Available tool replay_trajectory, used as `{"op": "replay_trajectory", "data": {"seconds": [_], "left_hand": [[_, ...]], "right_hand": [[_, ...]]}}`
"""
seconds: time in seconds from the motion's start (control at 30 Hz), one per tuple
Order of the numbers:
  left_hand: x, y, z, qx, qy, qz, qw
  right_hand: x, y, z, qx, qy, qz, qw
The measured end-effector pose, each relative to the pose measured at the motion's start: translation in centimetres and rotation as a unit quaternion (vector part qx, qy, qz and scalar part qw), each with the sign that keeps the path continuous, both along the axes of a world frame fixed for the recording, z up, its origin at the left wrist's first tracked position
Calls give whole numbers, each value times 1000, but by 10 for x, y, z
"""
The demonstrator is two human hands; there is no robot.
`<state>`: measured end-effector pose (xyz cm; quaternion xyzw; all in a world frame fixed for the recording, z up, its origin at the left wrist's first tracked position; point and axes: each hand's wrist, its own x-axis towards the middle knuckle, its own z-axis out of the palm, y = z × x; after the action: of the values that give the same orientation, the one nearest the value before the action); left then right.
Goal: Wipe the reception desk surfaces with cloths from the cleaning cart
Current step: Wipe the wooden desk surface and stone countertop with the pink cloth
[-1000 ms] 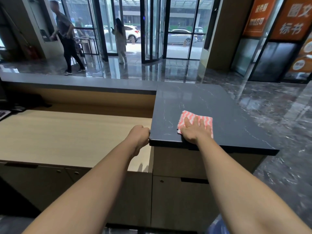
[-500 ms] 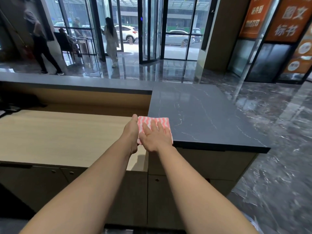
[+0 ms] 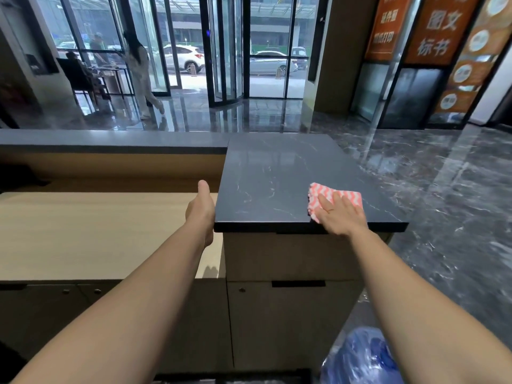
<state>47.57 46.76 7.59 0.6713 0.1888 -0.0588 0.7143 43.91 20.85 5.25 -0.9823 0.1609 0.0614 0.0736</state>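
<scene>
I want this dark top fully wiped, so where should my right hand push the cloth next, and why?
Probably push the cloth away from you, toward the far edge. Your right hand presses it flat near the front right of the dark stone top, and the far stretch lies beyond it. Your left hand at the top's left edge can brace you.

Bare forearms (image 3: 155, 286), thin ring (image 3: 329, 210) on right hand (image 3: 342, 217)

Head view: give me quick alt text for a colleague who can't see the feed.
A right hand presses a pink-and-white striped cloth flat on the near right part of a dark stone counter, fingers straight. The left hand rests against the counter's left edge, above a lower pale wooden desk; a glass-fronted lobby lies beyond.
</scene>
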Motion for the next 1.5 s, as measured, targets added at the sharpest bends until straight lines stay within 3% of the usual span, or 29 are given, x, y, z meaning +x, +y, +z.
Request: {"op": "replay_trajectory", "data": {"seconds": [0.2,0.6,0.67,0.8,0.93,1.13,1.5], "left_hand": [[0,2,2,-11,14,-33,999],[-19,18,14,-94,18,-60,994],[-22,23,14,-73,7,-51,996],[-19,29,5,73,-74,-12,994],[-16,26,-2,136,-78,-41,987],[-3,20,-19,78,-5,-113,990],[53,29,-31,12,-11,-189,982]], "right_hand": [[4,30,2,18,6,-30,999],[18,182,-6,38,-30,197,979],[19,188,-3,62,-20,229,971],[18,191,2,88,-34,252,963],[18,182,10,211,-78,205,953],[26,188,-1,80,-95,209,970],[88,183,-7,65,-37,220,973]]}}
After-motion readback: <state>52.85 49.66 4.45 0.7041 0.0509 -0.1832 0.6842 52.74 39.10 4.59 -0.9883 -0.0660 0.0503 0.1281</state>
